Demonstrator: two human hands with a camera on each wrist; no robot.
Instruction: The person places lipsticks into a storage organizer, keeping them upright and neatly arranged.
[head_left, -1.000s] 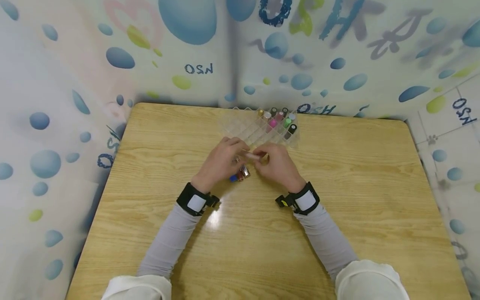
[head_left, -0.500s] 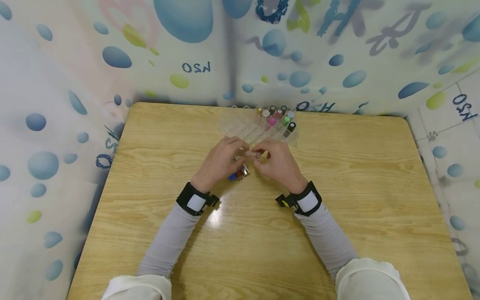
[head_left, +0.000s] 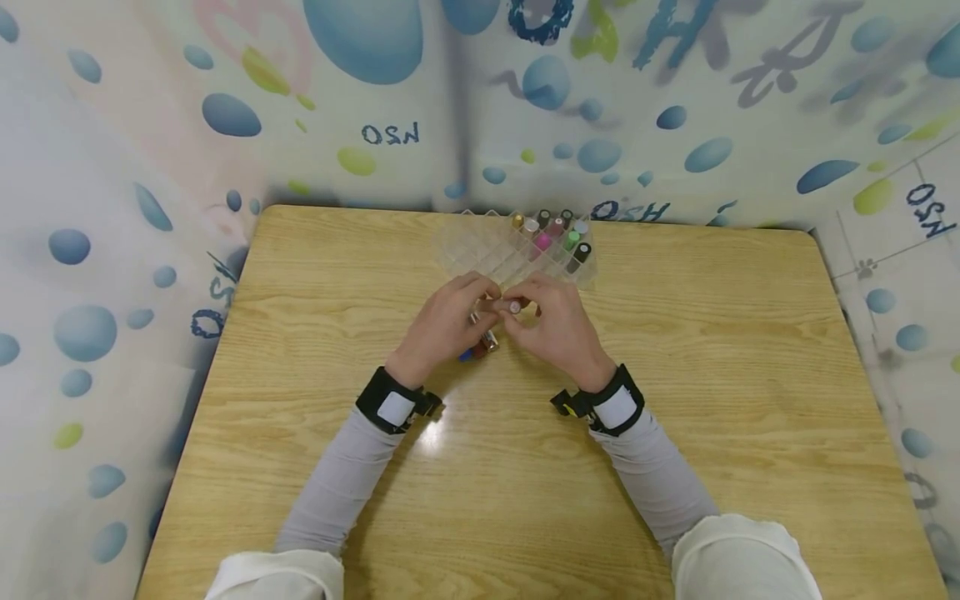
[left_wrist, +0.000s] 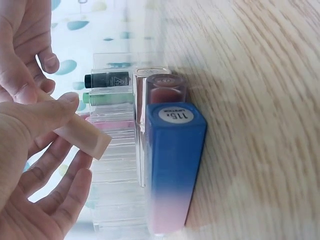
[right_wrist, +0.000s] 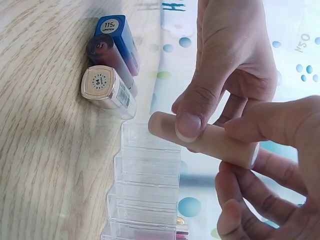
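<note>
Between both hands is a beige lipstick tube [right_wrist: 215, 140], smooth and slim. My left hand [head_left: 442, 317] pinches it, thumb on top, as the left wrist view shows. At its other end the right hand [head_left: 558, 329] grips it between thumb and fingers; in the head view the tube's round end [head_left: 514, 307] peeks out there. On the table just below the left hand stand a blue-and-pink lipstick [left_wrist: 175, 150], a dark red lip gloss tube [right_wrist: 107, 55] and a squarish clear tube with a beige end [right_wrist: 100, 85] marked 04.
Behind the hands sits a clear slotted organizer [head_left: 476, 246]. Several tubes with coloured caps stand in its right half, among them a green one [head_left: 573, 240] and a black one [head_left: 582, 252]. A patterned backdrop [head_left: 375, 167] rises at the far table edge.
The beige tube has turned between the fingers, its round end now facing the head camera. Both hands stay in nearly the same place.
</note>
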